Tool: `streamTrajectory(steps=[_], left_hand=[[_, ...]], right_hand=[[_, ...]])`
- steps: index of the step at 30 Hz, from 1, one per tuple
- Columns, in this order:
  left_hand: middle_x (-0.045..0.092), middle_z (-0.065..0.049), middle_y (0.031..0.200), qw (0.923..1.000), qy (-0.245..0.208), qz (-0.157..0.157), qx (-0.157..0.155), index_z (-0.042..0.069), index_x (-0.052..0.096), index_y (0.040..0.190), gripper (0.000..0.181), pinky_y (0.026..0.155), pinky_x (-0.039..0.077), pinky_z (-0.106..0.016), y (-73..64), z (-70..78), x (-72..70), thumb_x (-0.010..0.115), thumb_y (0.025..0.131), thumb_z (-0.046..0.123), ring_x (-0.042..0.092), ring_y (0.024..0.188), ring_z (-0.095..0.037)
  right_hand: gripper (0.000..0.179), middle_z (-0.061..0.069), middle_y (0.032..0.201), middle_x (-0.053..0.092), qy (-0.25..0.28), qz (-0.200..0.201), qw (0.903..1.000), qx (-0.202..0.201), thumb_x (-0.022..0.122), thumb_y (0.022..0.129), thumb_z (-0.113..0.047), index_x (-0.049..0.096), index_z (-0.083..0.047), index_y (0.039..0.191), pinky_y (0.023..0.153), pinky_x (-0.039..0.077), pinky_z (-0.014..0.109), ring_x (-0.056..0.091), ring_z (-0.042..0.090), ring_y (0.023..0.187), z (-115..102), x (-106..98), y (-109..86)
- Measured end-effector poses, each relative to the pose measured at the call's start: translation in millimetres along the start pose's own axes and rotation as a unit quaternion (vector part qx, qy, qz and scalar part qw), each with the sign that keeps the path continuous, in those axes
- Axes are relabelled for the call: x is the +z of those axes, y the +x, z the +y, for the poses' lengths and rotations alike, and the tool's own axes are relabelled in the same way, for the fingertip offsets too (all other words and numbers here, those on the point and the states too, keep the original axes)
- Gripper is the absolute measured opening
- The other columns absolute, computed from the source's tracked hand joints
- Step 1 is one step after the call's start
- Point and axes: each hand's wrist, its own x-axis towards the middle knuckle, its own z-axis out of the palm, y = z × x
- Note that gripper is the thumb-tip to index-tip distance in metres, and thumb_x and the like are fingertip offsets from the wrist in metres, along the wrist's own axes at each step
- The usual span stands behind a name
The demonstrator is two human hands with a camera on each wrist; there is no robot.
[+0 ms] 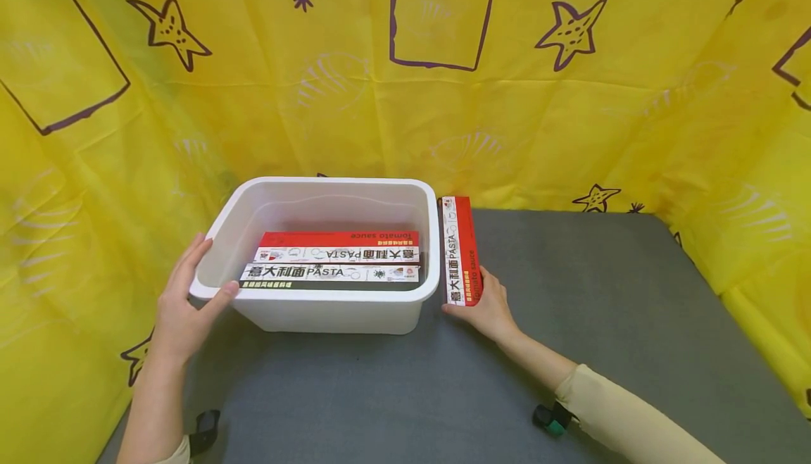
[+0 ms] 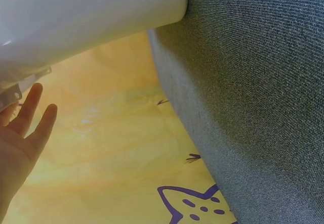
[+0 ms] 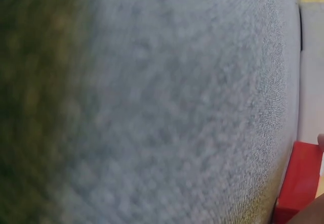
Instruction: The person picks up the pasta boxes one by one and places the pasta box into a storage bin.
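Note:
A white plastic tub [image 1: 342, 312] stands on the grey cloth in the head view. Two pasta boxes lie in it side by side: a red-and-white one [image 1: 338, 239] behind and a black-and-white one [image 1: 332, 273] in front. My left hand [image 1: 184, 305] holds the tub's front left corner, thumb over the front rim and fingers at the left side. To the right of the tub, my right hand [image 1: 488, 309] grips the near end of another red-and-white pasta box [image 1: 459, 249], marked tomato sauce. In the right wrist view only a red end of this box [image 3: 301, 178] shows.
Yellow cloth [image 1: 405, 112] printed with starfish and fish hangs behind and at both sides. The grey cloth surface [image 1: 602, 295] stretches right of the held box and in front of the tub. Dark straps [image 1: 205, 432] sit on both wrists.

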Motion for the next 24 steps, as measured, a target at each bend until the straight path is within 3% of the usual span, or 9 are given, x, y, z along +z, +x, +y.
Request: streamTrajectory(steps=[24], left_hand=[[0.027, 0.012, 0.157, 0.9998, 0.003, -0.007, -0.020, 0.030, 0.038, 0.151, 0.071, 0.107, 0.019, -0.071, -1.2, 2.4, 0.1, 0.068, 0.087, 0.027, 0.023, 0.145, -0.023]], right_hand=[[0.098, 0.016, 0.136, 0.046, 0.042, 0.014, 0.9987, 0.025, 0.085, 0.069, -0.030, 0.031, -0.004, 0.148, 0.099, 0.042, 0.049, 0.045, 0.030, 0.118, 0.8, -12.7, -2.9]])
